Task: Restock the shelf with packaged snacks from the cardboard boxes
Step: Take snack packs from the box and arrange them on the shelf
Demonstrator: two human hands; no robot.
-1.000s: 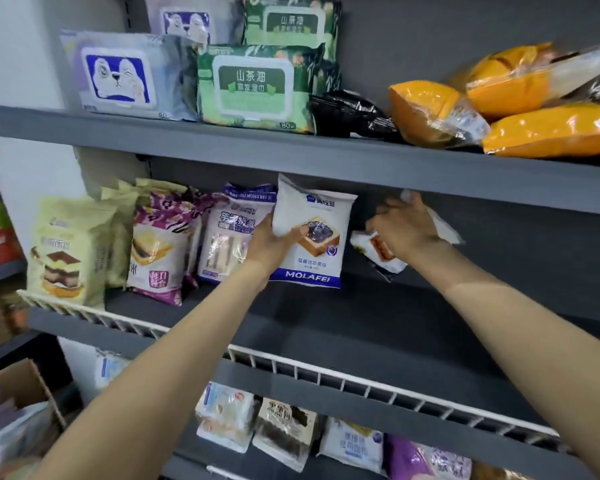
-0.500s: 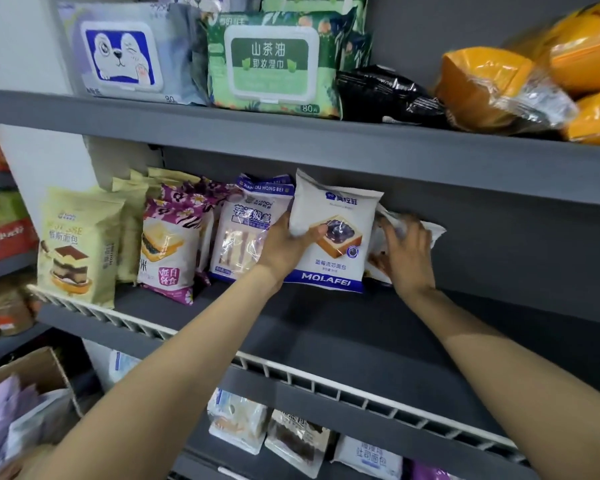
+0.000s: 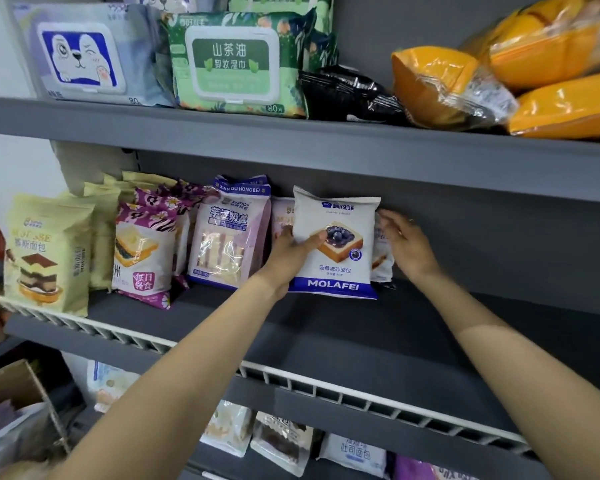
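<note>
Mid-placement: blueberry bread pack [image 3: 336, 244] stood upright on middle shelf [image 3: 326, 327], gripped by left hand [image 3: 288, 254]; right hand [image 3: 407, 244], fingers apparently relaxed, steadied a smaller pack [image 3: 381, 261] behind. Next: release, straighten both.

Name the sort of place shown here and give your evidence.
Probably a small shop aisle: tiered grey shelves with wire front rails, rows of packaged bread facing out, wet-wipe packs above.

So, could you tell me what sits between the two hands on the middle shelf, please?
In the head view, the white MOLAFEI blueberry bread packet stands between the left hand and the right hand, with another packet tucked behind it.
</note>
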